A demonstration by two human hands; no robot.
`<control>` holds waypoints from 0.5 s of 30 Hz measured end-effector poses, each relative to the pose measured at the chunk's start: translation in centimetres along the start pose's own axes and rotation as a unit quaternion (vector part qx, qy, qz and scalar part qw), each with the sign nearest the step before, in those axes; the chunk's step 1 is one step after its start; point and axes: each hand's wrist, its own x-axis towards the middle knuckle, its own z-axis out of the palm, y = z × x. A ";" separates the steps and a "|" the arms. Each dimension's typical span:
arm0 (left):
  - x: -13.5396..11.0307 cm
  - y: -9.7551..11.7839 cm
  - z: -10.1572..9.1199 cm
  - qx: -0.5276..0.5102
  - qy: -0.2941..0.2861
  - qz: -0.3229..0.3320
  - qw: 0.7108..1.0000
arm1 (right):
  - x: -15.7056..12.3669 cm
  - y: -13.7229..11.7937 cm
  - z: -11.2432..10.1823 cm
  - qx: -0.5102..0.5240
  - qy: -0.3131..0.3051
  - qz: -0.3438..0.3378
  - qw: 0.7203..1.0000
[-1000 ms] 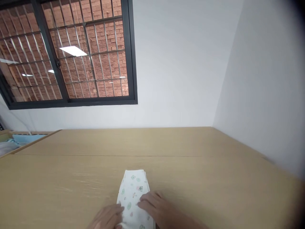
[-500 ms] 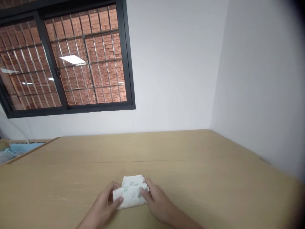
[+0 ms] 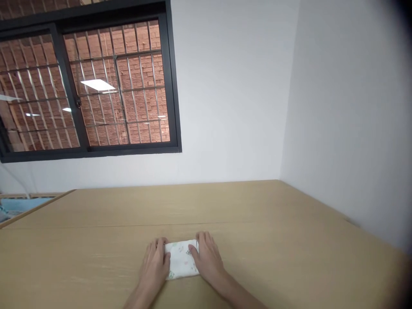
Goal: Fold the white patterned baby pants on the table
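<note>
A small white cloth (image 3: 180,262) with a faint printed pattern lies folded into a compact rectangle on the light wooden table (image 3: 257,240). My left hand (image 3: 156,264) lies flat against the cloth's left side with the fingers on its edge. My right hand (image 3: 207,257) presses down on its right side, fingers spread and pointing away from me. Both palms face down. Neither hand lifts the cloth; it stays flat between them.
The table runs to a white wall corner at the back right. A barred window (image 3: 86,86) with a brick wall behind it fills the upper left. At the far left edge is a wooden-rimmed box with blue fabric (image 3: 13,204).
The long cloth has been folded over toward the far end into a short rectangle. Both hands moved forward with it and now press it flat.
</note>
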 end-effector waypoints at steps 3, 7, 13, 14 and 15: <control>-0.7 0.3 0.7 0.047 0.061 0.038 0.996 | -0.8 -1.5 -0.8 -0.057 0.052 -0.083 0.994; -1.9 0.6 1.9 0.084 0.061 0.138 0.985 | -2.1 -3.3 -1.1 -0.061 -0.012 -0.224 0.973; -3.4 1.0 2.0 0.111 -0.135 0.126 0.976 | -2.6 -2.4 0.1 -0.061 -0.115 -0.220 0.967; -3.6 1.1 1.8 0.119 -0.145 0.126 0.974 | -2.6 -2.0 0.2 -0.059 -0.121 -0.221 0.966; -3.7 1.1 1.7 0.127 -0.146 0.123 0.973 | -2.6 -1.7 0.3 -0.056 -0.126 -0.224 0.965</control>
